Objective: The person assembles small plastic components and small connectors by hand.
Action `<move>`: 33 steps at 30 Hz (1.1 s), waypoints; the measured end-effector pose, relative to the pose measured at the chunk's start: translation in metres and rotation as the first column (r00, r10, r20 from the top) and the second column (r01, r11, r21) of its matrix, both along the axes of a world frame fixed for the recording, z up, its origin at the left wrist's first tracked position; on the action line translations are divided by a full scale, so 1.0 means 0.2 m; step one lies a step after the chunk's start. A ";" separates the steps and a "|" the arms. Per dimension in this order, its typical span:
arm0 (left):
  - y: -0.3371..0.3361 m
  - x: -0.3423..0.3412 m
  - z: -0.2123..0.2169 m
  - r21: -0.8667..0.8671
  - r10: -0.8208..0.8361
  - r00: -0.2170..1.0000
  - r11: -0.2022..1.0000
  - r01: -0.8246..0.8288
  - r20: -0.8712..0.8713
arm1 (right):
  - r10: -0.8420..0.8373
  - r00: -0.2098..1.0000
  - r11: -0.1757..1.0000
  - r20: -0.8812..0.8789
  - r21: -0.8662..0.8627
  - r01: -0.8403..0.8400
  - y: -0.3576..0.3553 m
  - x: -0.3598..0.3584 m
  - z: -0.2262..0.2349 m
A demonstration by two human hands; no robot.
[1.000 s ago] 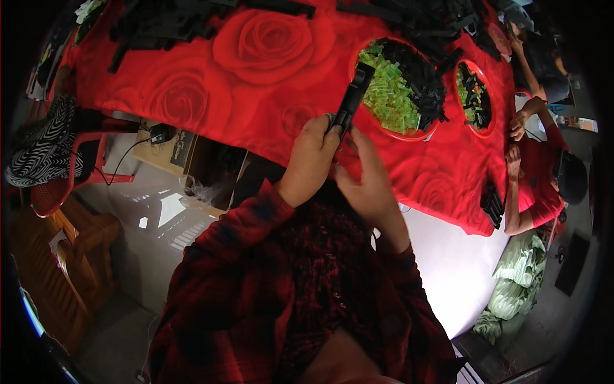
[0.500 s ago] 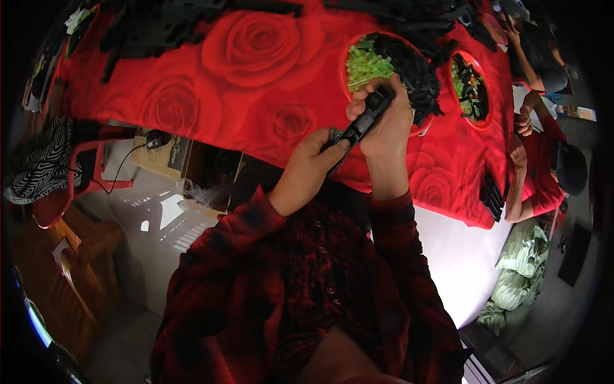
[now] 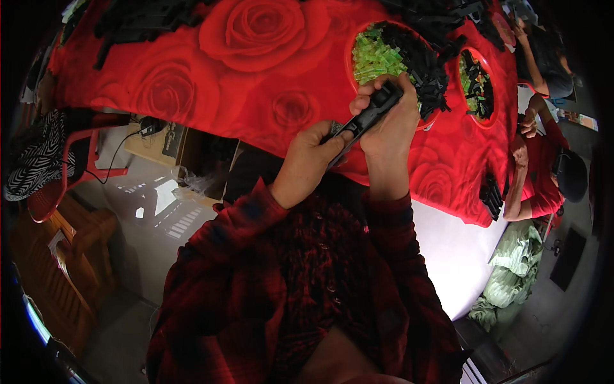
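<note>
I hold a long black plastic part [image 3: 364, 121] slanted over the near edge of a table with a red rose-print cloth [image 3: 211, 77]. My left hand [image 3: 311, 160] grips its lower end. My right hand [image 3: 387, 125] wraps around its upper end, just in front of a red bowl [image 3: 350, 48] filled with pale green pieces and black parts. Both arms wear a dark red plaid shirt.
A second red bowl [image 3: 462, 83] with green and black pieces sits farther right. Black parts are heaped along the table's far side [image 3: 147, 16]. A person in red [image 3: 543, 179] sits at the right end. A red chair [image 3: 70, 173] and wooden furniture [image 3: 57, 269] stand left.
Both hands and the black part have shifted right and toward the green bowl. The part has tilted from nearly upright to slanted, with my right hand moving up to its top end.
</note>
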State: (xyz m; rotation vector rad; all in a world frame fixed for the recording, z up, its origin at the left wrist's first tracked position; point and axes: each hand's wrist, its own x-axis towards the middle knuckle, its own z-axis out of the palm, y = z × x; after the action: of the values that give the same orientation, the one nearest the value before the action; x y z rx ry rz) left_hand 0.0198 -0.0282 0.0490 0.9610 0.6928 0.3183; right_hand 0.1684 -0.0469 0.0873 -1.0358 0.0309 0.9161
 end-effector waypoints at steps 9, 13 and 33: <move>0.02 -0.01 0.01 -0.022 0.053 0.997 0.998 -0.051 0.059 | 0.101 0.994 0.970 -0.044 0.226 -0.088 -0.02 -0.02 -0.01; 0.01 -0.02 0.01 -0.010 0.067 0.995 0.998 -0.066 0.080 | 0.134 0.991 0.955 -0.018 0.270 -0.124 -0.04 -0.02 -0.02; 0.03 -0.05 -0.02 0.023 -0.006 1.000 1.000 0.005 0.029 | 0.152 0.980 0.959 0.127 0.222 -0.178 -0.11 -0.08 -0.03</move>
State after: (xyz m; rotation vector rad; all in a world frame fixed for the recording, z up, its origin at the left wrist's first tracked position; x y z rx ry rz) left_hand 0.0105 -0.0227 0.0442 0.9776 0.6608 0.3358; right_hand 0.1515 -0.0687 0.0812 -0.8762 -0.2527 0.9873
